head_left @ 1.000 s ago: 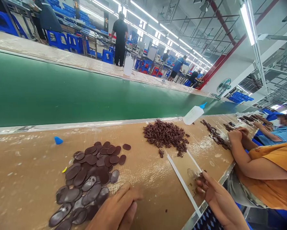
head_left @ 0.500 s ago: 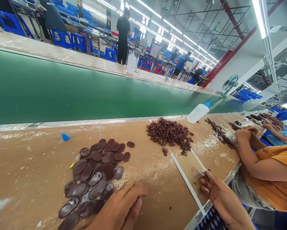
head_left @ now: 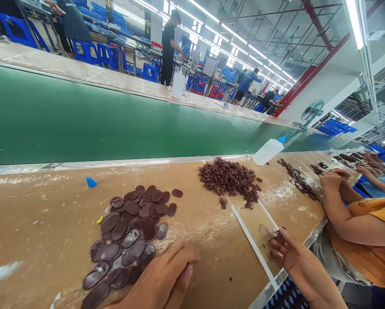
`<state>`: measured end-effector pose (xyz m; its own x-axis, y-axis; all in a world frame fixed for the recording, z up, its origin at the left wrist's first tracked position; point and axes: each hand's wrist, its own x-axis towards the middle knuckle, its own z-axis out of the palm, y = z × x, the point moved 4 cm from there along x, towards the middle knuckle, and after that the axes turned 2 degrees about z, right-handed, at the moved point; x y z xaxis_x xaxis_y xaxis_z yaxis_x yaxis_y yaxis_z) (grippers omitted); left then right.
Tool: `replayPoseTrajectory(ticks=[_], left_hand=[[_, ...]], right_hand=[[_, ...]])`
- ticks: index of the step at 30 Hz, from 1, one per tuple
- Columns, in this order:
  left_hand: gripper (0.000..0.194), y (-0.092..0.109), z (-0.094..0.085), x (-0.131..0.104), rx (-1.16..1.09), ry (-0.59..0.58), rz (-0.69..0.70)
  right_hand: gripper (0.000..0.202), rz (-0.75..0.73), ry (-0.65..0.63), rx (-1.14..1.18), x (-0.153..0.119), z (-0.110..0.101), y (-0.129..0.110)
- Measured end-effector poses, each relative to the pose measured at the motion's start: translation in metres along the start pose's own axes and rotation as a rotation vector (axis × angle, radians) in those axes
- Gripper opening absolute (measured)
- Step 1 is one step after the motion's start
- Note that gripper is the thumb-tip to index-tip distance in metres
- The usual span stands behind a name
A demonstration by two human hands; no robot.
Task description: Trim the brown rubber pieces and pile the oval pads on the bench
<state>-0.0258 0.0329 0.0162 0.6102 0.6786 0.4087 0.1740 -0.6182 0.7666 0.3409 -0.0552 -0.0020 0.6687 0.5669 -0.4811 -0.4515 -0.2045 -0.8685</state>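
My left hand (head_left: 162, 279) rests on the brown tabletop, fingers stretched forward and thumb slightly apart, with nothing visible in it. It lies just right of a loose pile of dark brown oval pieces (head_left: 128, 240), some of them glossy. My right hand (head_left: 297, 257) is closed, thumb against bent fingers, on a small dark brown piece (head_left: 281, 234) whose shape is mostly hidden. Beside those fingertips a clear round spot (head_left: 263, 231) shows, between two white strips (head_left: 253, 246) on the table. Farther back sits a heap of small, tangled dark brown pieces (head_left: 227, 176).
A white squeeze bottle (head_left: 268, 152) with a blue nozzle leans near the green belt (head_left: 115, 124). A blue cap (head_left: 91, 182) lies at the left. Another person's forearm (head_left: 343, 216) rests at the right near more brown pieces (head_left: 297, 178). A second bottle (head_left: 178, 85) stands beyond the belt.
The whole view has shifted slightly, so things on the table appear a little farther right. Both hands keep nearly the same pose. A standing person in the background has turned and raised an arm.
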Motion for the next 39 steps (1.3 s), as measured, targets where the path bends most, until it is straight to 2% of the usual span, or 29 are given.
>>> replayPoseTrajectory(ticks=[5, 17, 31, 39], left_hand=[[0.025, 0.005, -0.004, -0.001, 0.042, 0.049, 0.0], [0.026, 0.01, -0.009, 0.0, 0.053, 0.022, -0.027], [0.027, 0.011, -0.009, 0.0, 0.056, 0.038, -0.044], [0.028, 0.013, -0.009, -0.002, 0.061, 0.038, -0.068]], right_hand=[[0.042, -0.003, -0.001, -0.01, 0.001, -0.001, 0.002], [0.039, 0.056, -0.029, -0.008, 0.012, -0.011, 0.0], [0.041, 0.02, 0.01, 0.013, 0.005, -0.005, 0.001], [0.037, 0.096, -0.039, -0.005, 0.015, -0.013, 0.0]])
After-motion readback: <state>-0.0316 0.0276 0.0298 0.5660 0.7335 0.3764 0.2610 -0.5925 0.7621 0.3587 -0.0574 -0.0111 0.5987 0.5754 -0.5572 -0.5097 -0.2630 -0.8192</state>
